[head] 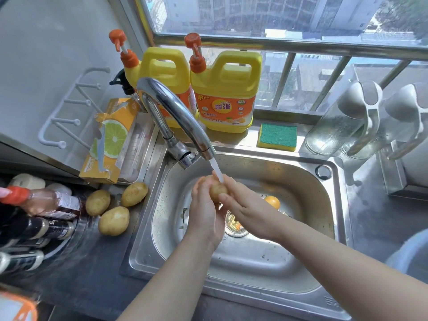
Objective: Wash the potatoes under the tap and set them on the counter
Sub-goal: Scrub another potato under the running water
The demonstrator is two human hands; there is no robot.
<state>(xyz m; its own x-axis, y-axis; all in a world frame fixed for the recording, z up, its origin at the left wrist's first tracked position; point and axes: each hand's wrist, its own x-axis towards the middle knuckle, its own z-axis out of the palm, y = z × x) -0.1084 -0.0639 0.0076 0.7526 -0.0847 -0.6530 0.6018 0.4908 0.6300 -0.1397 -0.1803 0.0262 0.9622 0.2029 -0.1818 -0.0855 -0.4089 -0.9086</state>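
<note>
The potato (217,189) is held above the middle of the sink (301,181), directly under the stream (217,170) from the tap (176,112). The left hand (203,212) cups it from the near left, its grip curled round it. The right hand (245,212) pinches it from the right, thumb in front. The person would do well to roll it so every face meets the water, rubbing with the thumbs and holding firmly, since wet skin likely slips. Three potatoes (114,220) lie on the counter (92,274) left of the sink, a fair spot for this one. An orange round thing (272,201) by the drain is possibly fruit.
</note>
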